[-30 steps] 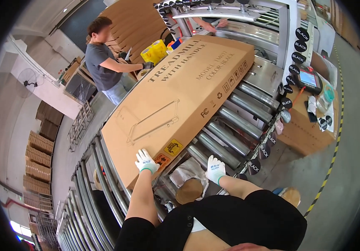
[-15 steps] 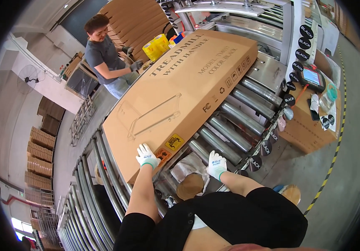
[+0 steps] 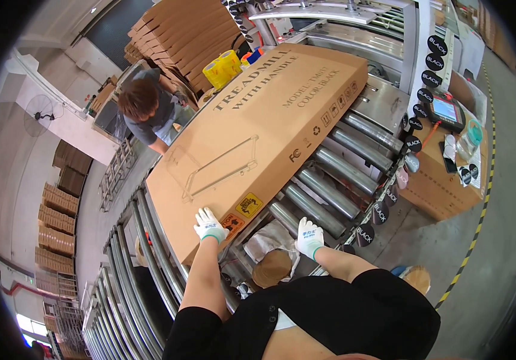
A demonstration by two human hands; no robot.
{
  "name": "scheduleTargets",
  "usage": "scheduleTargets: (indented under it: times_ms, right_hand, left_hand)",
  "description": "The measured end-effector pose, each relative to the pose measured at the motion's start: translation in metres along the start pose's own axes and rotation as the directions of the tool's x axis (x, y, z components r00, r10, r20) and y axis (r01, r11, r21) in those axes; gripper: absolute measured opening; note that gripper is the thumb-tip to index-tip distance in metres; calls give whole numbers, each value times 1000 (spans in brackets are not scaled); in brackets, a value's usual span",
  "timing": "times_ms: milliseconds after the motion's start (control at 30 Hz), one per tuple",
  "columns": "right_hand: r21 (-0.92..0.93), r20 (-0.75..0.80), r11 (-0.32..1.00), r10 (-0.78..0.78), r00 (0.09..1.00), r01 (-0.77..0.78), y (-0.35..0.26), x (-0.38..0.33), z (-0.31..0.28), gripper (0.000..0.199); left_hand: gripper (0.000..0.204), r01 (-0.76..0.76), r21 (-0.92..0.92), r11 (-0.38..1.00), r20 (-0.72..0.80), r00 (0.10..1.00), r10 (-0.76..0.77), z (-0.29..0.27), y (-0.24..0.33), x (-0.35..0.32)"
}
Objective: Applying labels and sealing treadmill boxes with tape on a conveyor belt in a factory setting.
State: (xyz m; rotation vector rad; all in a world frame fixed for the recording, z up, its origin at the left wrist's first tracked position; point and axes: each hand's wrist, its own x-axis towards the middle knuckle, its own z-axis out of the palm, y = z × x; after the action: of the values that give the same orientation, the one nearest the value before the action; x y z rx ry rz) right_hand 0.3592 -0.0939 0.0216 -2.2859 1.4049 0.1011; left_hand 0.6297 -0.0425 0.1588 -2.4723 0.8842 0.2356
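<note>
Large carton (image 3: 264,138) on rollers (image 3: 321,201), contents hidden, left hand (image 3: 211,225) atop

- So the main carrier is a roller conveyor (image 3: 321,201), bare metal rollers, running diagonally away from the wearer.
- Big brown carton (image 3: 258,132) lying flat on it, printed side up, with a few rollers peeking out along its right side.
- Round black stickers (image 3: 380,213) stuck in a row down the conveyor's right rail.
- Off to the right, a second cardboard box (image 3: 441,189) doubles as a stand: handheld device (image 3: 446,111) with a lit screen, dark phone-like slab (image 3: 449,165), clear teal-lidded container (image 3: 470,143).
- Grey floor (image 3: 414,252) has yellow-black tape (image 3: 480,231) on it.
</note>
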Motion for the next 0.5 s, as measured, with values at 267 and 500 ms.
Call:
scheduleTargets:
  times_ms: [267, 500]
  right_hand:
    - [-17, -40, 1000, 14, 999, -15, 3, 4, 12, 77]
    - [-6, -44, 1000, -10, 999, 10, 2, 0, 4, 75]
  left_hand:
    - [112, -21, -3, 1000, -13, 1000, 21, -5, 6, -5]
    - [114, 3, 16, 1000, -7, 1000, -3, -1, 3, -3]
